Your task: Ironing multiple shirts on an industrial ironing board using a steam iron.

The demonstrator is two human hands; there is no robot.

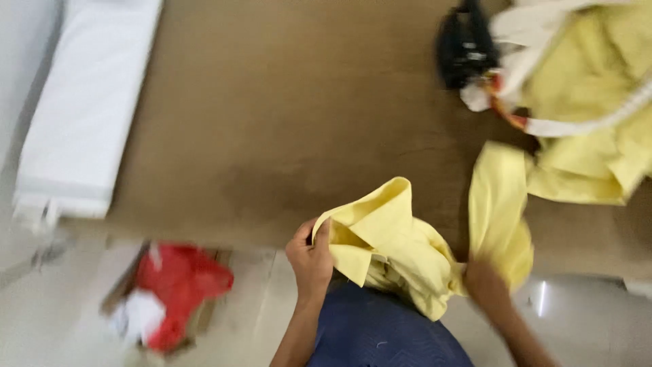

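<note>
Head view only, looking straight down, and the whole picture is pretty blurry. The left hand (311, 257) is closed around the top edge of a pale yellow garment (390, 241), thumb and fingers pinching a fold so the cloth bunches up between the two hands right at the near edge of the brown counter (272, 115). The right hand (487, 285) is smeared with blur; it sits against the other end of the same yellow cloth, with a flap of it standing up just above, but I can't tell how tightly it's closed or whether it really has a grip. The garment hangs over the person's blue clothing (387, 333) at the bottom.

Up in the far right corner of the counter there's a heap of more yellow fabric (591, 102) mixed with white trim, touching a black object (464, 47) I can't identify. Along the left side lies a long white padded board (88, 102). Down on the pale floor to the left, a cardboard box (125, 292) holds something red (180, 285) and something white.
</note>
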